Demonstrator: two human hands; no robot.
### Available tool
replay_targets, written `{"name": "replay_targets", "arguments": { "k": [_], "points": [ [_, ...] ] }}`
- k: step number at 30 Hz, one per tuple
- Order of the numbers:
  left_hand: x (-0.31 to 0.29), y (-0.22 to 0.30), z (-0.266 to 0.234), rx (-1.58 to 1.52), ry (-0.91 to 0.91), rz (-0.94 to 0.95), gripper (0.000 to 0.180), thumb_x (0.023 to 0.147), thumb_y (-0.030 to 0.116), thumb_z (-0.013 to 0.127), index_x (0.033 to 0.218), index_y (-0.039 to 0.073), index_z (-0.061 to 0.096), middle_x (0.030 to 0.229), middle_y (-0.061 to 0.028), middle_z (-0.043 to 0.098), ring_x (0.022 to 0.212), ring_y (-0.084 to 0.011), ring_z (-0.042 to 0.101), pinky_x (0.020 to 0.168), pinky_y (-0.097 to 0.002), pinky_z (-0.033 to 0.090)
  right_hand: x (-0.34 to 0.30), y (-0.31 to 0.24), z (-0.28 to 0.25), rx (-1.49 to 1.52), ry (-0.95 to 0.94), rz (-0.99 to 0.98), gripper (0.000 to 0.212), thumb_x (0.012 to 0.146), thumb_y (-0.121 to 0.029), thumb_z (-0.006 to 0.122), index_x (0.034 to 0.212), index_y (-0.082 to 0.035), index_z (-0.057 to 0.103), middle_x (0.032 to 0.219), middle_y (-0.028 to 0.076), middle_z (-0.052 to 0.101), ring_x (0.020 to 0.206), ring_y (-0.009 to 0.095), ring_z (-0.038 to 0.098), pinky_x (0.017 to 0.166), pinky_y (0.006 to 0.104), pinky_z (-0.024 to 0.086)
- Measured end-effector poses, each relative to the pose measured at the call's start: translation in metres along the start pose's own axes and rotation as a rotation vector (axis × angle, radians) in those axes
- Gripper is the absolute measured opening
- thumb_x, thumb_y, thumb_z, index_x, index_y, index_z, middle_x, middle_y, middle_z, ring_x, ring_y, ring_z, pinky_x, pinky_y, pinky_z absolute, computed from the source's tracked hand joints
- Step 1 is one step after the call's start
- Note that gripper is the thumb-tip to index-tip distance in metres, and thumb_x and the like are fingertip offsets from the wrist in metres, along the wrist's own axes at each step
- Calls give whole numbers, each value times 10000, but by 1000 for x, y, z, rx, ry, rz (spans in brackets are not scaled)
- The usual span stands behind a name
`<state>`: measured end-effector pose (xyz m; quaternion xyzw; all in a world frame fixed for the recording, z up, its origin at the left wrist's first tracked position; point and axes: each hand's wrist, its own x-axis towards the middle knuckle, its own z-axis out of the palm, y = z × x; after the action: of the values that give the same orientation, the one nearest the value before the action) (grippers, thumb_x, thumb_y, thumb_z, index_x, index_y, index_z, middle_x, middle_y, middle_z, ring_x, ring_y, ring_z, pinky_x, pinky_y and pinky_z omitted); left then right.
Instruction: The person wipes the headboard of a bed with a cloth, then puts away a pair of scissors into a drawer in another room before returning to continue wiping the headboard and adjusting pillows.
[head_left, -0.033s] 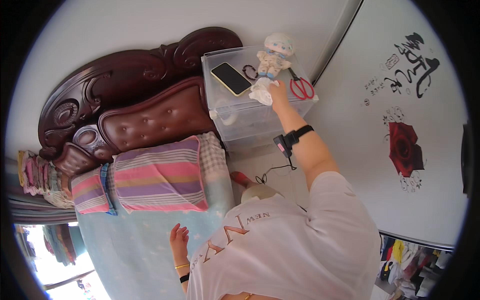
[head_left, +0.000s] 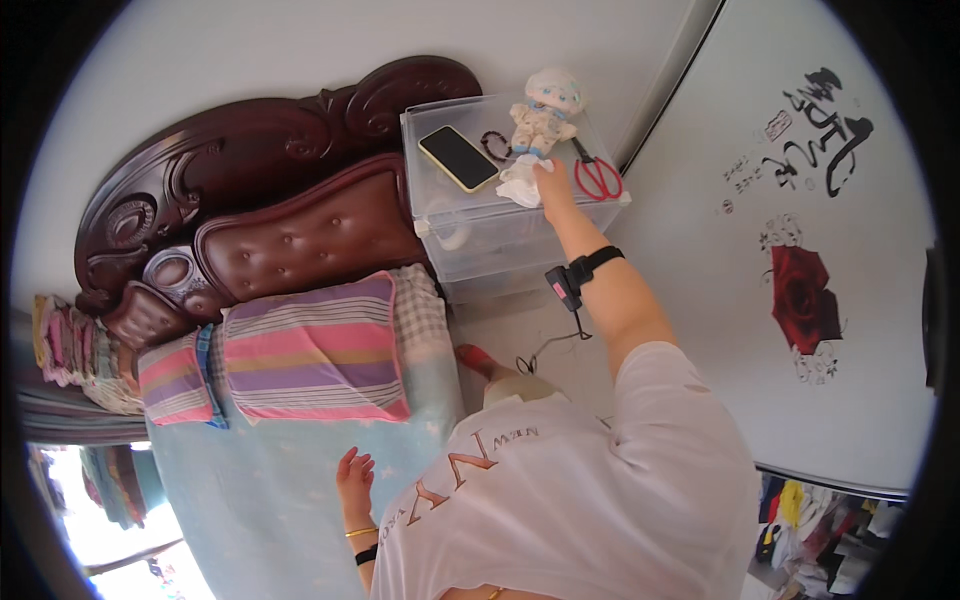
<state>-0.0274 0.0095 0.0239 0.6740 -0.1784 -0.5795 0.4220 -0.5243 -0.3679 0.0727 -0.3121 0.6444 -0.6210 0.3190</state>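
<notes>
I saw my right hand (head_left: 553, 186) gripping a white cloth (head_left: 520, 187) on the clear bin (head_left: 470, 235); doll (head_left: 541, 115) at twelve, scissors (head_left: 597, 176) at three, phone (head_left: 458, 157) lying diagonal at nine. Left hand (head_left: 355, 478) open on bed (head_left: 270, 480).

A dark-screened phone (head_left: 458, 157) with a yellow rim lies flat on the clear plastic drawer box (head_left: 470, 235).

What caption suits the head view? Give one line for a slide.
Right hand presses a white cloth on a clear storage box, beside a doll.
</notes>
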Motion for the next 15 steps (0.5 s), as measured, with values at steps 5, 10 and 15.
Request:
{"name": "replay_targets", "arguments": {
  "k": [5,10,15],
  "points": [
    [-52,-39,13,-30,118,-44,367,872,182,513,1219,68,477,997,-70,603,865,-121,562,703,-223,430,13,-15,-64,-871,196,-700,338,766,-223,605,1034,-16,598,960,202,563,973,384,507,826,447,407],
    [-85,-102,7,-231,202,-56,345,877,201,545,1191,67,493,959,-64,604,810,-132,571,664,-220,440,30,-9,-109,-1140,-91,-602,272,742,-152,599,993,-47,593,927,195,573,942,377,547,792,456,447],
    [-127,-132,65,-367,358,-55,311,884,191,544,1168,68,508,921,-61,609,797,-129,573,639,-220,446,55,-22,-128,-1300,-393,-489,364,714,-122,591,1056,-8,551,998,237,579,893,378,577,769,444,468]
  ]
}}
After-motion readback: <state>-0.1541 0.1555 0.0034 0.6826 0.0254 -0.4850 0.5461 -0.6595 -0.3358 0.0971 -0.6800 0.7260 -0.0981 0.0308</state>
